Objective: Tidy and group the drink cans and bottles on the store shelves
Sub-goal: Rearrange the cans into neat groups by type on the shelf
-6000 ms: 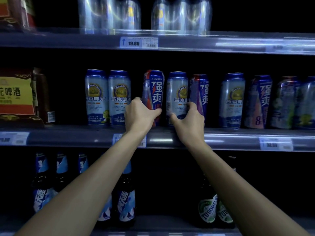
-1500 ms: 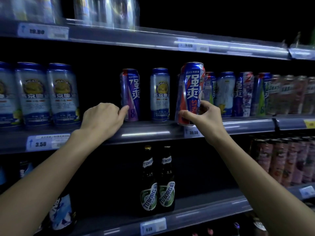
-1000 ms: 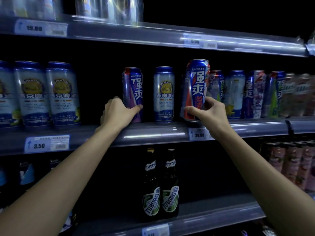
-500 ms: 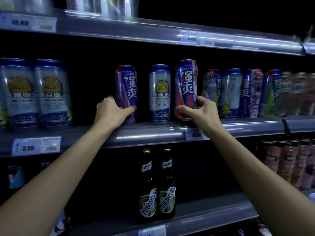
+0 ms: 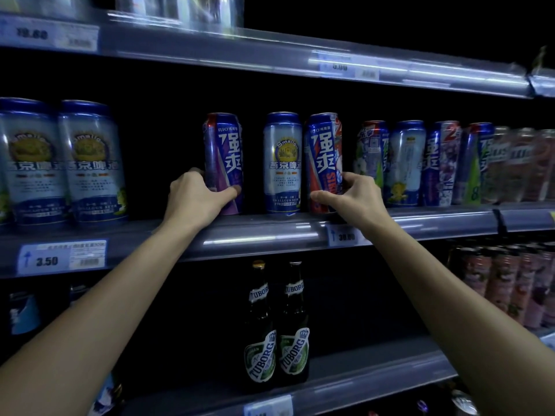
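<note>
My left hand (image 5: 196,196) was clamped on the purple can (image 5: 223,157), my right hand (image 5: 356,199) on the red can (image 5: 324,159), silver can (image 5: 283,162) standing between on the shelf (image 5: 261,232).

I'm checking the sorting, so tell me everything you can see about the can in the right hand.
The red-and-blue RIO can is a tall metal can with large white Chinese characters and a red lower band. It stands upright at the front of the middle shelf, close beside a pale Smallgun beer can. The right hand grips its lower part.
</note>
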`<state>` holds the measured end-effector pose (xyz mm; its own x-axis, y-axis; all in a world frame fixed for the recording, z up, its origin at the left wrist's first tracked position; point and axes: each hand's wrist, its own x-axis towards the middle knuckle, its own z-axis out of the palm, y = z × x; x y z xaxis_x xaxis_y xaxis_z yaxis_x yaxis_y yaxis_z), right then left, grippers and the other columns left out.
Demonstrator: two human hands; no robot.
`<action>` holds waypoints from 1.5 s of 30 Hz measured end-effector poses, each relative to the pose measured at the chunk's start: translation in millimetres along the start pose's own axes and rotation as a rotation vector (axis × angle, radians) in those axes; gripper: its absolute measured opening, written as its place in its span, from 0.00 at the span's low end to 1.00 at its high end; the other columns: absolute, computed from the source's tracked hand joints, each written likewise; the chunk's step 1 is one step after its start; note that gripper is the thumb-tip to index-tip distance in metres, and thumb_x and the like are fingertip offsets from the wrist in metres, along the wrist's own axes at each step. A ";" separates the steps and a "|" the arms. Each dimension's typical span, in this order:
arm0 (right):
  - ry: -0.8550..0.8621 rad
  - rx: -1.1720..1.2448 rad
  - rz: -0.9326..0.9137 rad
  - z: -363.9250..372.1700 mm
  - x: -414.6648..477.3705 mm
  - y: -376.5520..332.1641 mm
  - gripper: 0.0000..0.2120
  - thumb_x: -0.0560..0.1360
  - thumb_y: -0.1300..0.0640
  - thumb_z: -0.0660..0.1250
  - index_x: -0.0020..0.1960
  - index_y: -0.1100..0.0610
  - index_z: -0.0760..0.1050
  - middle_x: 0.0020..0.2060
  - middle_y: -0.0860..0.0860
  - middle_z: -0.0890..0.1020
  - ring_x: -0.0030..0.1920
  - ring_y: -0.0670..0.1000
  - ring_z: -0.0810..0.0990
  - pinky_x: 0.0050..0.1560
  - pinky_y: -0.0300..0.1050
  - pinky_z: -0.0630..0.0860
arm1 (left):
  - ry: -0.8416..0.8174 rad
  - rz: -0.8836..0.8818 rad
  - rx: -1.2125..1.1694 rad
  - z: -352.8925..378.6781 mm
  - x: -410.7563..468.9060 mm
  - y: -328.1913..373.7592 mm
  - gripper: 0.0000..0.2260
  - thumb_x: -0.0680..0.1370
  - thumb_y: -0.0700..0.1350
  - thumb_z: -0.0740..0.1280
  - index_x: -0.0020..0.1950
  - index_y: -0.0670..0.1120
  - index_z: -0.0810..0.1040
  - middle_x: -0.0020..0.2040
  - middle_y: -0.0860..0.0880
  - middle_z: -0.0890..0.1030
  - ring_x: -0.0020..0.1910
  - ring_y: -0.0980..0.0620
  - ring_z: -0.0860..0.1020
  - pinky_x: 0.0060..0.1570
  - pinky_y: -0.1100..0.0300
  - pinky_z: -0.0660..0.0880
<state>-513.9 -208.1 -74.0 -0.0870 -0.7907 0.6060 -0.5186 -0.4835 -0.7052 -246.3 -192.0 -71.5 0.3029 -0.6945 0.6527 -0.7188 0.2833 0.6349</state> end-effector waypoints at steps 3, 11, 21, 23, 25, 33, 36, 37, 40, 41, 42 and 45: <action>-0.007 -0.051 -0.012 -1.5 -1.6 -1.0 0.20 0.68 0.47 0.78 0.55 0.52 0.78 0.44 0.48 0.84 0.44 0.46 0.83 0.56 0.49 0.81 | -0.012 0.004 -0.004 -2.4 -1.5 1.6 0.22 0.68 0.58 0.75 0.55 0.46 0.79 0.46 0.51 0.82 0.47 0.52 0.79 0.44 0.62 0.71; 0.015 -0.167 -0.055 0.0 -8.9 0.0 0.25 0.71 0.46 0.74 0.62 0.57 0.73 0.54 0.52 0.83 0.54 0.53 0.81 0.57 0.54 0.79 | -0.020 0.001 -0.002 -3.6 -3.6 2.4 0.22 0.68 0.58 0.74 0.55 0.45 0.79 0.46 0.50 0.83 0.47 0.51 0.79 0.43 0.62 0.70; 0.436 -0.258 -0.323 31.5 -40.8 -15.9 0.26 0.75 0.53 0.71 0.67 0.63 0.68 0.63 0.60 0.71 0.64 0.57 0.70 0.67 0.49 0.69 | -0.049 -0.020 0.031 -3.1 0.1 6.6 0.25 0.69 0.57 0.75 0.58 0.42 0.78 0.52 0.45 0.82 0.46 0.49 0.78 0.41 0.59 0.70; 0.390 -0.289 -0.398 45.6 -50.7 -26.7 0.20 0.75 0.56 0.70 0.63 0.63 0.71 0.58 0.59 0.74 0.59 0.56 0.73 0.62 0.47 0.70 | -0.075 -0.028 0.053 -2.4 2.4 10.6 0.24 0.71 0.56 0.74 0.58 0.41 0.78 0.53 0.43 0.81 0.45 0.50 0.75 0.42 0.58 0.69; 0.316 -0.290 -0.399 59.7 -55.9 -34.6 0.19 0.75 0.58 0.69 0.63 0.64 0.71 0.56 0.58 0.75 0.57 0.57 0.74 0.59 0.46 0.70 | -0.099 -0.053 0.062 -1.4 6.3 13.6 0.25 0.71 0.55 0.74 0.60 0.40 0.77 0.54 0.41 0.80 0.47 0.47 0.76 0.42 0.58 0.69; 0.312 -0.281 -0.181 88.9 -50.7 -50.6 0.30 0.75 0.54 0.71 0.71 0.62 0.63 0.65 0.57 0.69 0.66 0.57 0.68 0.66 0.48 0.66 | -0.110 -0.110 0.024 1.4 15.1 8.2 0.29 0.67 0.57 0.77 0.60 0.41 0.77 0.56 0.42 0.80 0.53 0.44 0.78 0.44 0.60 0.69; 0.306 -0.278 -0.131 91.7 -50.1 -49.9 0.31 0.75 0.54 0.71 0.72 0.61 0.62 0.65 0.57 0.70 0.66 0.57 0.68 0.65 0.47 0.65 | -0.103 -0.098 0.021 2.3 14.8 5.8 0.30 0.66 0.58 0.77 0.60 0.41 0.76 0.56 0.43 0.81 0.53 0.45 0.79 0.44 0.60 0.70; 0.308 -0.272 -0.125 92.7 -50.1 -49.6 0.31 0.75 0.54 0.71 0.72 0.61 0.62 0.65 0.57 0.70 0.66 0.57 0.68 0.65 0.47 0.65 | -0.100 -0.091 0.024 1.9 14.4 5.6 0.30 0.66 0.58 0.77 0.60 0.40 0.76 0.56 0.43 0.80 0.53 0.45 0.79 0.43 0.60 0.70; 0.310 -0.236 -0.106 95.1 -50.2 -50.2 0.31 0.75 0.55 0.71 0.72 0.62 0.61 0.65 0.58 0.72 0.66 0.57 0.69 0.66 0.48 0.66 | -0.071 -0.039 0.048 -2.6 9.4 6.3 0.32 0.66 0.57 0.77 0.60 0.39 0.74 0.57 0.43 0.80 0.54 0.45 0.78 0.44 0.61 0.69; 0.309 -0.227 -0.101 95.4 -50.2 -50.8 0.31 0.75 0.56 0.71 0.72 0.62 0.61 0.65 0.58 0.72 0.66 0.58 0.70 0.66 0.48 0.66 | -0.059 -0.005 0.060 -5.4 7.1 6.4 0.32 0.66 0.57 0.77 0.61 0.39 0.73 0.57 0.43 0.79 0.54 0.46 0.78 0.44 0.61 0.69; 0.309 -0.221 -0.094 95.5 -50.4 -51.2 0.31 0.75 0.56 0.71 0.72 0.62 0.61 0.65 0.58 0.72 0.66 0.58 0.70 0.66 0.49 0.66 | -0.048 0.033 0.077 -9.2 3.7 7.2 0.31 0.67 0.56 0.77 0.61 0.39 0.73 0.57 0.43 0.79 0.54 0.47 0.77 0.45 0.62 0.68; 0.308 -0.218 -0.086 96.0 -50.8 -52.4 0.31 0.75 0.56 0.71 0.72 0.61 0.60 0.65 0.58 0.73 0.65 0.58 0.70 0.66 0.49 0.67 | -0.043 0.128 0.116 -23.1 -8.5 5.4 0.28 0.70 0.56 0.75 0.60 0.40 0.73 0.57 0.44 0.78 0.54 0.49 0.76 0.47 0.63 0.67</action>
<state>-400.7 -178.7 -103.1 -0.2697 -0.5845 0.7653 -0.7012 -0.4255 -0.5721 -238.4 -169.3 -64.1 0.1790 -0.6861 0.7051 -0.8179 0.2945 0.4942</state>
